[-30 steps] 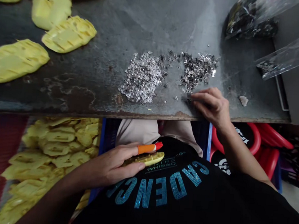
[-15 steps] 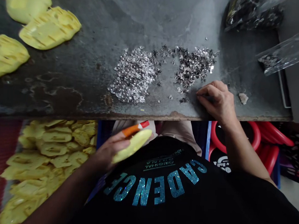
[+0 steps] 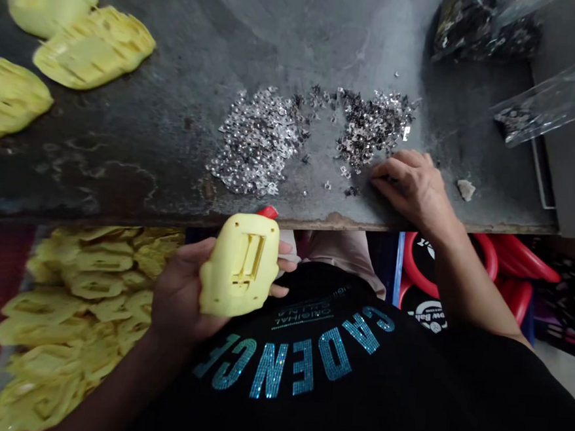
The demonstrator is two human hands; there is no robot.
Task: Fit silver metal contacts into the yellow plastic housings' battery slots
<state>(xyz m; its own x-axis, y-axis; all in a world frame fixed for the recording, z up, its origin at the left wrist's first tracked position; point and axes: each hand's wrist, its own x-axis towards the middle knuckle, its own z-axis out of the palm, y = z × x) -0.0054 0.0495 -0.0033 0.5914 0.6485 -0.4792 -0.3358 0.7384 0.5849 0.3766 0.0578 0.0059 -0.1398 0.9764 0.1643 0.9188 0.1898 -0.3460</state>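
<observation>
My left hand [image 3: 178,300] is shut on a yellow moulded piece [image 3: 239,264], held just below the table edge with its underside up and a rectangular recess showing. A red tip [image 3: 268,211] pokes out behind that piece, and the rest of its tool is hidden. My right hand [image 3: 412,188] rests on the dark metal tabletop [image 3: 122,184] with fingers curled, beside a darker heap of sequins [image 3: 372,126]. A silver heap of sequins [image 3: 256,141] lies to its left. Whether those fingertips pinch anything, I cannot tell.
Several yellow pieces [image 3: 95,48] lie at the table's far left, and a large heap of them [image 3: 79,306] sits below the edge. Plastic bags [image 3: 482,29] lie at top right. Red plastic seating [image 3: 481,262] stands below the right edge.
The yellow piece has turned over, showing its underside, and has risen toward the table edge. The orange tube is now mostly hidden behind it. My right hand has barely moved.
</observation>
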